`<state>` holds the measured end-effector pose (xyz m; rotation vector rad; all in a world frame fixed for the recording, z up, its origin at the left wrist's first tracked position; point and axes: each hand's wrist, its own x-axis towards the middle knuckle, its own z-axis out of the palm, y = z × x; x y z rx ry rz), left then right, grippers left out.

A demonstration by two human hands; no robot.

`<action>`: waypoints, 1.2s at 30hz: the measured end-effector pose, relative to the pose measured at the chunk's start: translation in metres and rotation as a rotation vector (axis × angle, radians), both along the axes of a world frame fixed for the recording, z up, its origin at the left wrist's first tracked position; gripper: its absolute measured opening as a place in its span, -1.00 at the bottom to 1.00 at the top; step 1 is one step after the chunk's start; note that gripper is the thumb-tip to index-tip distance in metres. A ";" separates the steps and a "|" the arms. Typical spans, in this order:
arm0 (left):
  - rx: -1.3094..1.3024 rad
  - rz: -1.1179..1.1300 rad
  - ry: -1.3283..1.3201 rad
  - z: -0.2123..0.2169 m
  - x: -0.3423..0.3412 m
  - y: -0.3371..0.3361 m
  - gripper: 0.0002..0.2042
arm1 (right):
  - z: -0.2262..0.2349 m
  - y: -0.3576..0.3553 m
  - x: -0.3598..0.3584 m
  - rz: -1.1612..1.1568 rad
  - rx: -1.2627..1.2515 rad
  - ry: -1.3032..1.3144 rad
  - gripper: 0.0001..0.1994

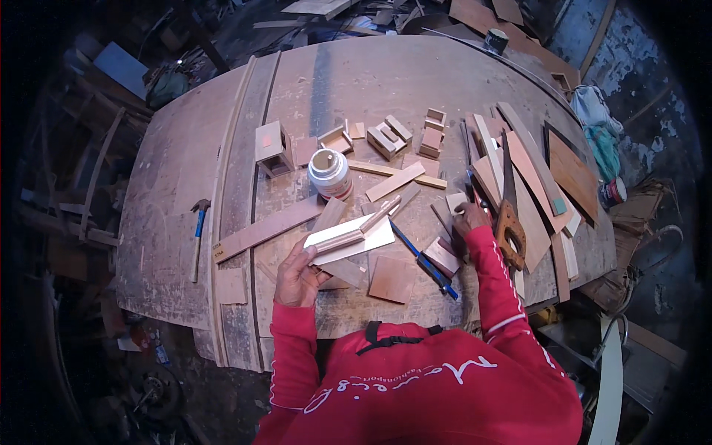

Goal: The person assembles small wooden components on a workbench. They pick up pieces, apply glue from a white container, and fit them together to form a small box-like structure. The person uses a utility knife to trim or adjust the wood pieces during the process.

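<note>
Evidently early on, the left hand (297, 273) is gripping a pale wooden piece (348, 241); the right hand (470, 217) is closing on a small block (456, 201), with loose offcuts (391, 279) lying unassembled between them.

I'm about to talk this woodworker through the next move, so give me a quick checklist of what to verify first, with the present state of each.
1. Left hand grips the pale panel: ok.
2. Right hand has hold of a small block: cannot tell, fingers cover it.
3. Glue jar upright, apart from both hands: ok.
4. Saw clear of right hand: not ok, handle lies right beside it.
5. Blue tool within reach between the hands: ok.
</note>
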<state>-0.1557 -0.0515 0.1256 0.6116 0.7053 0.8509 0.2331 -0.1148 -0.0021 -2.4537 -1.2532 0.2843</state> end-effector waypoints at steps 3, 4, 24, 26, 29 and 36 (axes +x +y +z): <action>-0.005 -0.022 0.002 0.002 0.003 0.000 -0.55 | 0.022 -0.029 -0.023 0.053 -0.142 0.037 -0.72; -0.005 -0.028 0.001 0.002 0.003 0.000 -0.55 | 0.033 -0.035 -0.032 0.070 -0.187 0.055 -0.74; 0.016 -0.166 -0.027 0.005 0.012 -0.004 -0.56 | -0.016 -0.115 -0.142 -0.200 0.162 0.139 -0.60; 0.019 -0.159 -0.015 0.003 0.013 -0.009 -0.55 | -0.012 -0.114 -0.131 -0.244 0.228 0.107 -0.67; 0.020 -0.139 -0.034 0.004 0.017 -0.017 -0.54 | 0.003 -0.104 -0.097 -0.220 0.194 0.059 -0.74; 0.032 -0.125 -0.023 0.003 0.033 -0.041 -0.54 | 0.011 -0.048 -0.050 -0.071 -0.019 -0.132 -0.74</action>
